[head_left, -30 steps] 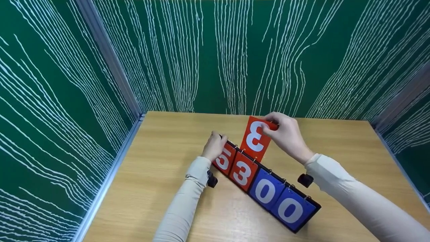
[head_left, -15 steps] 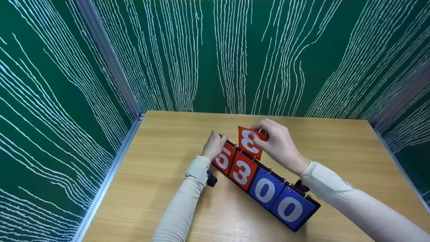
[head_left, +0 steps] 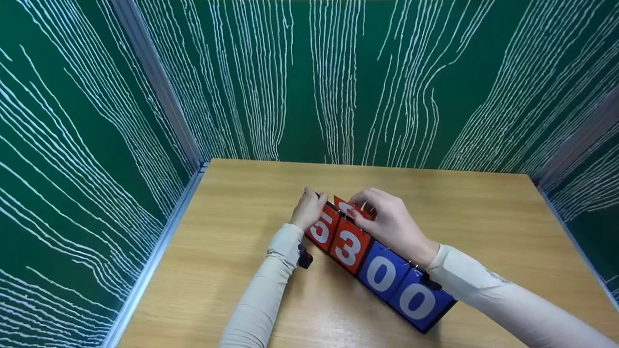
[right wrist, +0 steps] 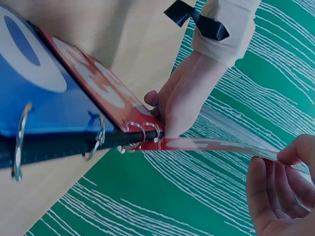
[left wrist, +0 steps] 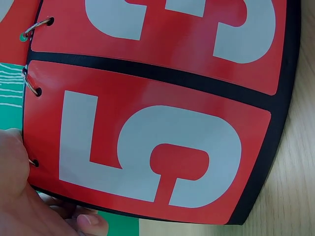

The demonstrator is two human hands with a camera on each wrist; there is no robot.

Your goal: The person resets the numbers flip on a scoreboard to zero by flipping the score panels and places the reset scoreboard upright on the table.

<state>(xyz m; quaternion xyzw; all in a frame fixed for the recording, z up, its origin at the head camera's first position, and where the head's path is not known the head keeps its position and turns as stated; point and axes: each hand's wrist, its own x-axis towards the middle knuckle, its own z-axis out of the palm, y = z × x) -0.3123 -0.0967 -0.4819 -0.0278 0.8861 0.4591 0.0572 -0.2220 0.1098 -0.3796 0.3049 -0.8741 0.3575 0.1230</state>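
Note:
A flip scoreboard (head_left: 358, 276) with ring-bound number cards stands aslant on the table, its face reading 5, 3, 0, 0. My left hand (head_left: 308, 210) grips its upper left end, beside the red 5 card (left wrist: 147, 147); in the left wrist view some fingertips curl behind the board. Over the back of the top edge, my right hand (head_left: 387, 215) pinches a lifted red card (head_left: 344, 207) between thumb and fingers. That card, still on its rings (right wrist: 142, 132), appears edge-on in the right wrist view. The front red 3 card (head_left: 349, 247) hangs flat.
The two blue 0 cards (head_left: 418, 300) fill the scoreboard's right half, partly under the right wrist's black camera mount. Around it spreads the wooden table (head_left: 217, 232). Green walls (head_left: 319, 87) with white wavy lines rise behind the table and at both sides.
My right hand has moved left and down toward the scoreboard, folding the lifted red card back behind the top edge. The left hand keeps its grip in place.

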